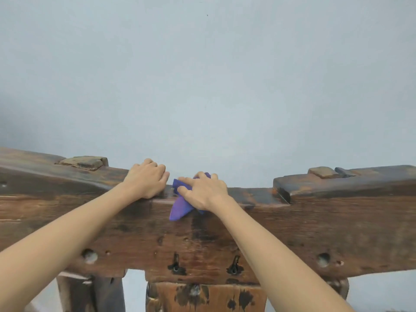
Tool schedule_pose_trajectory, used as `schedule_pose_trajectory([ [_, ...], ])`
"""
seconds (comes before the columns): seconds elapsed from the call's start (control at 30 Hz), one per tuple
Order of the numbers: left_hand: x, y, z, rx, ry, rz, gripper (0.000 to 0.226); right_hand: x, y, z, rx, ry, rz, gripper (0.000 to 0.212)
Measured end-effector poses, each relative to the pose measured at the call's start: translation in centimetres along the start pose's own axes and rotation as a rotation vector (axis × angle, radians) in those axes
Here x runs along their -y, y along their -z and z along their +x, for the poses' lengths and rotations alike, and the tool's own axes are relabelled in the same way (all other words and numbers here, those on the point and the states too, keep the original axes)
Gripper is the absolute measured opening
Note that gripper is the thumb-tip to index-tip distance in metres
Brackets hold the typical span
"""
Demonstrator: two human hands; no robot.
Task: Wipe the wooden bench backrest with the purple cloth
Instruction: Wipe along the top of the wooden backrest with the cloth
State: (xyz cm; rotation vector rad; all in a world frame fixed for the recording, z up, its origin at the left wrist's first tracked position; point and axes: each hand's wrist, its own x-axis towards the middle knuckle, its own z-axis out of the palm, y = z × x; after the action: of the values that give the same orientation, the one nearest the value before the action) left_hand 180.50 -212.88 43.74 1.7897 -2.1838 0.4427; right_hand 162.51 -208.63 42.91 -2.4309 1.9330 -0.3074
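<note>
Bare rail top rightward, up to the raised step.

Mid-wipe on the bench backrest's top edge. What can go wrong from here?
1. The left hand holds the backrest top right beside the purple cloth; a leftward stroke would likely bump it.
2. Rightward, the backrest steps up at a notch with a raised block; the cloth may snag there.
3. The cloth is bunched under the right hand, one corner hanging loose, so it might slip out.

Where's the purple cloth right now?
Head view, near centre: the purple cloth drapes over the top edge of the dark wooden bench backrest, held under the right hand, beside the left hand.
</note>
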Motion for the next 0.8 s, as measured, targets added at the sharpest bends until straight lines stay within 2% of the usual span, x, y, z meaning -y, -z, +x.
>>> schedule_pose_trajectory([
  [0.03, 0.6, -0.2, 0.0, 0.081, 0.009, -0.005, 0.028, -0.9, -0.2, -1.2, -0.03, 0.055, 0.026, 0.052],
  [0.07, 0.8, -0.4, 0.0, 0.14, 0.005, -0.005, 0.026, -2.9, 0.0, -2.5, -0.071, 0.034, 0.047, 0.049],
  [0.13, 1.0, -0.7, 0.1, 0.138, -0.058, -0.074, 0.031, -8.4, 1.1, -3.8, -0.111, -0.136, 0.05, 0.04],
  [0.2, 1.8, -0.7, 0.2, 0.083, -0.083, -0.335, 0.045, -12.8, 2.0, -3.9, -0.068, -0.341, 0.013, 0.034],
  [0.23, 2.4, -0.7, -0.1, 0.0, -0.082, -0.466, 0.052, -13.4, 2.3, -3.3, -0.048, -0.444, 0.011, 0.036],
  [0.3, 3.6, 0.0, -0.5, -0.196, -0.082, -0.533, 0.061, -10.6, 2.2, -1.2, -0.039, -0.475, -0.015, 0.047],
  [0.4, 4.4, 0.5, -0.9, -0.272, -0.031, -0.472, 0.06, 0.1, 0.0, 1.8, -0.022, -0.254, 0.042, 0.059],
  [0.47, 4.2, 0.5, -0.7, -0.193, 0.036, -0.496, 0.058, 6.9, -1.8, 1.8, -0.03, -0.054, 0.073, 0.057],
  [0.53, 4.2, 0.3, -0.6, -0.067, 0.062, -0.413, 0.057, 8.7, -2.2, 1.1, -0.052, 0.038, 0.091, 0.052],
  [0.6, 4.7, 0.1, -0.6, -0.032, 0.045, -0.326, 0.059, 5.2, -1.7, -0.3, -0.084, 0.02, 0.101, 0.05],
  [0.7, 4.7, -0.1, -0.9, -0.071, 0.05, -0.255, 0.071, -4.2, 0.4, -3.1, -0.149, -0.217, 0.084, 0.049],
  [0.8, 3.9, 0.1, -1.8, -0.071, -0.035, -0.178, 0.061, -10.2, 2.2, -6.1, -0.137, -0.399, 0.004, 0.047],
])
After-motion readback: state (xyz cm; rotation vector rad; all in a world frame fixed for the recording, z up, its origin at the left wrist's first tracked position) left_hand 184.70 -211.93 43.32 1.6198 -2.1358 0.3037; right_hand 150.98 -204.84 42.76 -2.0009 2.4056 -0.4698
